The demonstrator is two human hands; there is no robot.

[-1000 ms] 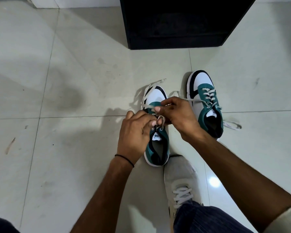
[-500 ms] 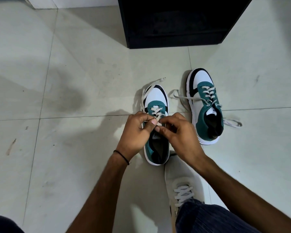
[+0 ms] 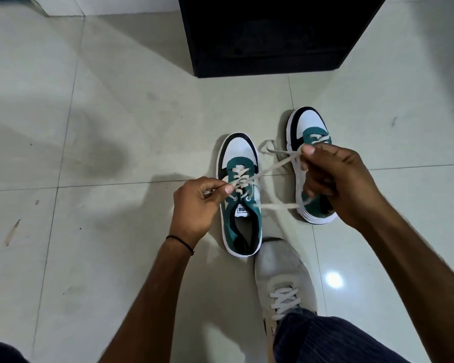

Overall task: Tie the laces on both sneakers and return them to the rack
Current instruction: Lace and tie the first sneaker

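Left sneaker [image 3: 240,195] stood on the tiled floor [image 3: 116,127], its lace [image 3: 270,167] pinched at one end by the left hand [image 3: 198,203], the other end gripped in the raised right hand [image 3: 336,179], right sneaker [image 3: 309,169] just beside, partly hidden, black rack [image 3: 273,35] beyond

Your two sneakers, near one [image 3: 240,195] and far one [image 3: 309,134]: white toes, black toe trim, teal uppers, white soles, off-white laces [image 3: 275,165]. Floor [image 3: 116,113]: pale grey-green glossy tiles with thin grout lines. Rack [image 3: 270,35]: black. Your worn shoe [image 3: 281,273]: light grey, white laces. Wristband [image 3: 181,241]: black.
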